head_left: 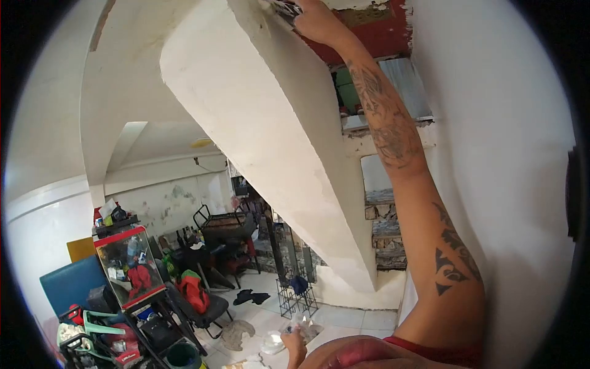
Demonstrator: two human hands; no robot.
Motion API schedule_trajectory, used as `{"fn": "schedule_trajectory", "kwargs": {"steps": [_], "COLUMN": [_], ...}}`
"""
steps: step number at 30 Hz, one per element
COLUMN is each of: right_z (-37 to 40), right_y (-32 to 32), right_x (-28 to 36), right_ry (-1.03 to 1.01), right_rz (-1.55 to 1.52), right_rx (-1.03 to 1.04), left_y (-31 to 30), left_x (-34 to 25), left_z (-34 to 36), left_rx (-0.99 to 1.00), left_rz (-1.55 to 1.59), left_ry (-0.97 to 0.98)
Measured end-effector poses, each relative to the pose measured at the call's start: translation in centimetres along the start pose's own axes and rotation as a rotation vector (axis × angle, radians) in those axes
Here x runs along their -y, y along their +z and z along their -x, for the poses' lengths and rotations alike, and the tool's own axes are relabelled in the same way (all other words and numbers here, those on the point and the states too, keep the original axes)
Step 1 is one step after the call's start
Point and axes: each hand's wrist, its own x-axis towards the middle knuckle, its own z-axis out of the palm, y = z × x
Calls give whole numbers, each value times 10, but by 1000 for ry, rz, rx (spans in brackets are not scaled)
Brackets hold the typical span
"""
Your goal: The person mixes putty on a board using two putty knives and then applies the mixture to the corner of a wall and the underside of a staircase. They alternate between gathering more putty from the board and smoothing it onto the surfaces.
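Observation:
My right hand (316, 23) is raised overhead at the top edge of the view, by the upper end of a sloping white beam (258, 117). Its fingers are closed on a flat, grey, shiny tool (286, 10), which lies against the beam's upper edge; its exact kind is cut off by the frame. Low in the view, my left hand (294, 342) is small and partly hidden by my chin. Its fingers look closed around something too small to name. Just past it, a clear plastic bag-like thing (310, 326) shows near the floor.
A white wall (498, 141) runs close on my right. Below stand a red-rimmed glass tank (126, 264), a dark chair (209, 307), a wire rack (297, 298) and a heap of stools and bags. Broken stone steps (388, 230) show behind my raised arm.

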Motion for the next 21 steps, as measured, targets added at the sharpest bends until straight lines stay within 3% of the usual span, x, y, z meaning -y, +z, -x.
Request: {"fn": "schedule_trajectory", "kwargs": {"steps": [2, 12, 17, 21], "right_z": [2, -11, -9, -4], "right_y": [3, 15, 20, 21], "right_x": [0, -5, -8, -2], "right_ry": [52, -109, -163, -83], "right_rz": [-22, -34, 40, 27], "right_rx": [-2, 33, 12, 22], "left_y": [0, 2, 17, 26], "left_x": [4, 45, 19, 29], "left_z": [0, -27, 4, 5], "left_rx": [10, 6, 57, 111], "left_rz": [25, 68, 46, 114], "left_ry": [-1, 22, -73, -54]}}
